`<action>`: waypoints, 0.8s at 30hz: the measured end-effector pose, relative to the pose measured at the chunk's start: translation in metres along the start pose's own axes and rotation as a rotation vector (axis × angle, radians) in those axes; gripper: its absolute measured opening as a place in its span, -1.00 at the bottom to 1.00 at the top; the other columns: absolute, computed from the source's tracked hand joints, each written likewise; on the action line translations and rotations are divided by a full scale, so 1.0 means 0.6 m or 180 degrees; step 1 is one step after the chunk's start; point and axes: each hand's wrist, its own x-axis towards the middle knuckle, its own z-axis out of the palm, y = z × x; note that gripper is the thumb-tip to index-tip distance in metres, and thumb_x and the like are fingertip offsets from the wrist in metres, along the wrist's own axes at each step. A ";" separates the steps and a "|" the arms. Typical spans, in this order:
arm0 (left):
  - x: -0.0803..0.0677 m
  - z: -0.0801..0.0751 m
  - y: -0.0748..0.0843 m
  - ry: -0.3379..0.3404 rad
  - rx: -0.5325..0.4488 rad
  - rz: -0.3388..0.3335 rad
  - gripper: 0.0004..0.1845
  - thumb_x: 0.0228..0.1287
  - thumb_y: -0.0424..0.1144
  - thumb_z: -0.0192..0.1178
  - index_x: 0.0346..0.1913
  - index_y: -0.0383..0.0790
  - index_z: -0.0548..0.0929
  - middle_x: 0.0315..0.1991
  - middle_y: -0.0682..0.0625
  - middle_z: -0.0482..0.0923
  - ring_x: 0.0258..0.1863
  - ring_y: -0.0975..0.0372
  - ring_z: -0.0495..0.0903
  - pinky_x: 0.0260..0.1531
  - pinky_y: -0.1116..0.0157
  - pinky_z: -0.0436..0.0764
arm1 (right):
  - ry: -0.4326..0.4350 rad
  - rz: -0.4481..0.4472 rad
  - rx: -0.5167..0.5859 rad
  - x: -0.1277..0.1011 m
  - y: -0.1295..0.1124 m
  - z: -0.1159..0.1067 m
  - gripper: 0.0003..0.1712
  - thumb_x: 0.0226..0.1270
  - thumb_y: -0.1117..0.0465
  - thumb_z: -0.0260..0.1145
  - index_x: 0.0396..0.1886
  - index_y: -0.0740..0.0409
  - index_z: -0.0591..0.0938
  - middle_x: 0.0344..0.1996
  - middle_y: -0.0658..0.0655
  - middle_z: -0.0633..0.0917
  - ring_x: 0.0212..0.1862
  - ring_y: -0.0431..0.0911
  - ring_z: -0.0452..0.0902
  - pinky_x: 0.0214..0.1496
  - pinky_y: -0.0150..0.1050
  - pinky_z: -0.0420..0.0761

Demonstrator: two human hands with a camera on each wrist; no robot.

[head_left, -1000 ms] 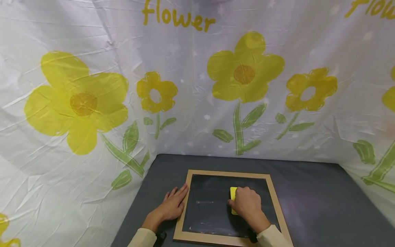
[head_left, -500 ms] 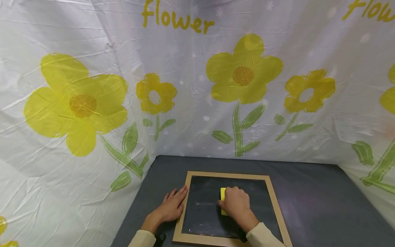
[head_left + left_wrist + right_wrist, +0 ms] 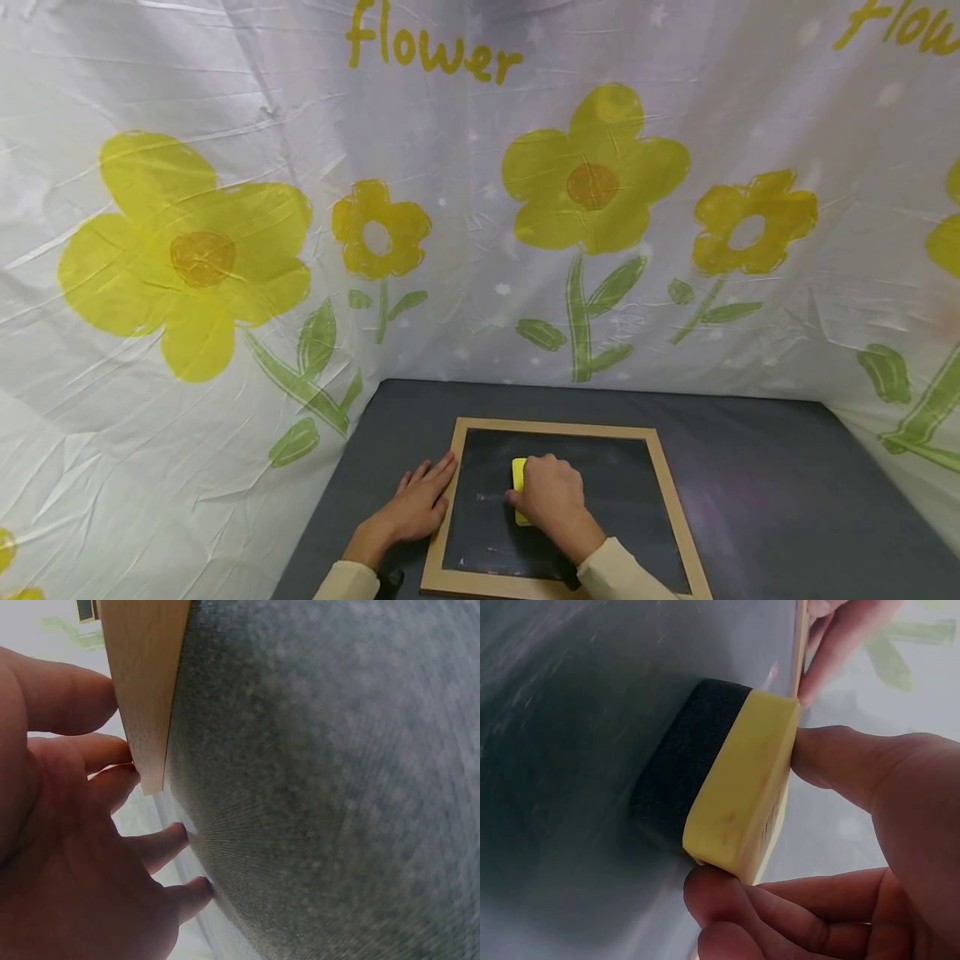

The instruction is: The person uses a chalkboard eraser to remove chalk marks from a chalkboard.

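A wood-framed blackboard [image 3: 607, 500] lies flat on the dark table, with faint chalk smears near its left and lower parts. My right hand [image 3: 553, 497] grips a board eraser [image 3: 518, 492], yellow on top with a black felt underside. In the right wrist view the thumb and fingers pinch the yellow body of the eraser [image 3: 742, 780], and its felt lies against the board. My left hand [image 3: 415, 506] rests at the left side of the frame with fingers extended. The left wrist view shows fingertips touching the wooden frame edge [image 3: 146, 690], others on the grey tabletop.
The dark grey tabletop [image 3: 780, 500] extends to the right of the board and behind it. A white cloth backdrop [image 3: 465, 333] printed with yellow flowers hangs behind and at both sides. A small dark object [image 3: 390, 579] sits below the left wrist.
My right hand has slid the eraser leftward across the blackboard, from right of centre to left of centre. The left hand stays in place at the frame.
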 end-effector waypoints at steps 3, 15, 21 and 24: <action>0.005 0.010 -0.014 0.0024 -0.0037 0.0007 -0.30 0.61 -0.28 0.05 0.74 -0.24 0.25 0.79 -0.16 0.10 0.71 -0.43 0.03 0.54 -0.56 -0.07 | 0.0000 -0.0036 0.0021 0.000 -0.009 0.003 -0.38 0.14 -0.28 0.68 -0.30 0.20 0.77 -0.46 0.13 0.67 -0.41 0.03 0.65 -0.36 0.02 0.71; 0.000 -0.003 0.000 -0.0015 -0.0036 0.0045 -0.28 0.62 -0.27 0.04 0.76 -0.22 0.22 0.79 -0.17 0.09 0.69 -0.46 0.03 0.53 -0.57 -0.08 | 0.0092 -0.0198 0.0029 0.004 -0.035 0.014 -0.39 0.20 -0.26 0.66 -0.21 0.22 0.82 -0.42 0.15 0.70 -0.36 0.06 0.68 -0.29 0.03 0.76; 0.001 0.001 -0.008 0.0060 0.0005 0.0193 -0.29 0.64 -0.21 0.03 0.77 -0.17 0.21 0.80 -0.12 0.09 0.65 -0.50 0.08 0.45 -0.62 0.00 | 0.0104 -0.0204 -0.0035 0.005 -0.049 0.016 -0.40 0.22 -0.27 0.65 -0.23 0.21 0.82 -0.44 0.15 0.70 -0.37 0.06 0.68 -0.30 0.03 0.75; -0.001 0.001 -0.007 0.0065 -0.0021 0.0168 -0.29 0.66 -0.21 0.04 0.77 -0.16 0.20 0.80 -0.11 0.08 0.65 -0.51 0.07 0.46 -0.62 -0.03 | 0.0084 -0.0202 -0.0044 0.004 -0.056 0.018 -0.39 0.21 -0.28 0.64 -0.25 0.21 0.82 -0.45 0.15 0.70 -0.39 0.05 0.67 -0.32 0.02 0.75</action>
